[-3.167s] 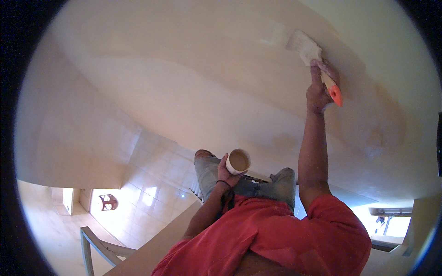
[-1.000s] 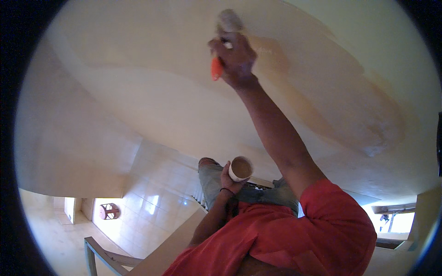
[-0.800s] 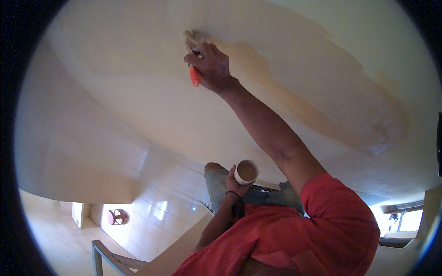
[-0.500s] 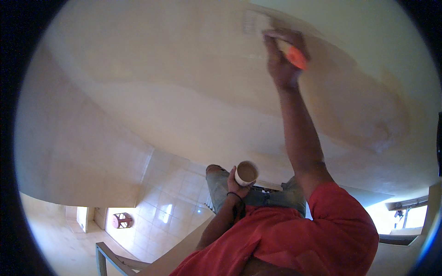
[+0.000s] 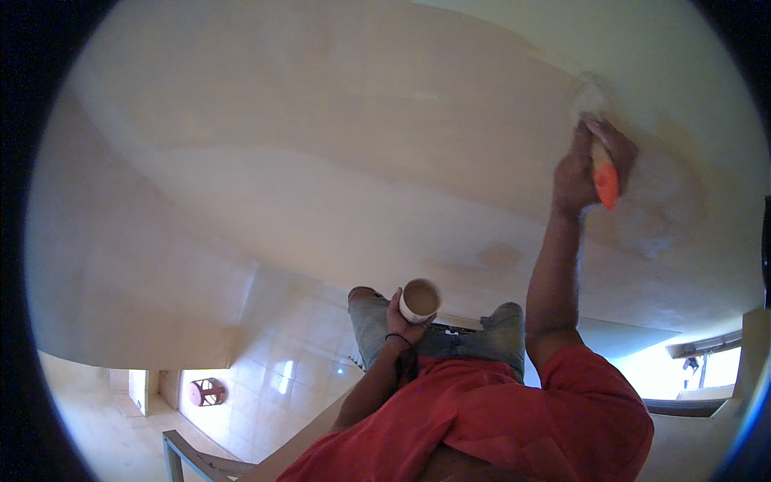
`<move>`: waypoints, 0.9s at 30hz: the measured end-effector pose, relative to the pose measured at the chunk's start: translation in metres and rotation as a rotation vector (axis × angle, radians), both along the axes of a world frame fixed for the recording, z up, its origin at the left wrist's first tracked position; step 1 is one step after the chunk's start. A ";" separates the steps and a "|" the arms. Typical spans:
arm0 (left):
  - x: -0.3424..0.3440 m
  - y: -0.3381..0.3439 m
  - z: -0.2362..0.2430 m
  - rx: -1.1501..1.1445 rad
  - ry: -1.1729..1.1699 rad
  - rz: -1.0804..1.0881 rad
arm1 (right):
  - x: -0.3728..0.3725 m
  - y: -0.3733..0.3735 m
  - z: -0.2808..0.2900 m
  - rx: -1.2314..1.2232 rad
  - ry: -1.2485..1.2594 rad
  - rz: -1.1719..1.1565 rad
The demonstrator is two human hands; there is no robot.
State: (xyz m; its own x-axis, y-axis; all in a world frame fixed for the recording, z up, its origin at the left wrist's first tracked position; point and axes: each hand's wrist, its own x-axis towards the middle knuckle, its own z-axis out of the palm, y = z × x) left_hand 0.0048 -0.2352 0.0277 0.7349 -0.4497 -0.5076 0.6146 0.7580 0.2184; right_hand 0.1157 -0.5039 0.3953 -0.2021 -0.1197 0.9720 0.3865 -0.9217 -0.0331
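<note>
My right hand point(image 5: 593, 165) is closed around a paintbrush point(image 5: 605, 186) with an orange-tipped, pale handle. Its bristles, partly blurred, press on the wall point(image 5: 337, 193) at the upper right. Wet tan paint point(image 5: 450, 120) covers a broad band of the wall, ending in a curved edge against the paler surface above. Low in front of my body, my left hand point(image 5: 408, 325) grips a white cup point(image 5: 421, 300) of brown paint, its open top facing up.
Shiny pale floor tiles point(image 5: 281, 337) show at the lower left. A reddish stool point(image 5: 207, 392) stands on them, with a grey metal rail point(image 5: 189, 458) nearer to me. At the lower right is a bright window point(image 5: 721, 371).
My right hand has moved right and down with the paintbrush, extending the wet paint toward the right. The cup in my left hand has shifted slightly left.
</note>
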 end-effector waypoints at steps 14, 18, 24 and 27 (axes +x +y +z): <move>-0.014 -0.007 0.014 0.664 -0.466 0.002 | 0.120 0.180 0.045 -0.151 0.155 0.117; -0.003 -0.003 0.000 0.157 -0.132 0.015 | 0.122 0.193 0.051 -0.233 0.167 0.204; -0.003 -0.006 -0.008 0.036 -0.017 0.051 | 0.112 0.116 0.051 0.044 0.007 0.617; -0.005 -0.002 -0.001 0.123 -0.097 0.040 | 0.090 0.057 0.037 0.041 0.020 0.433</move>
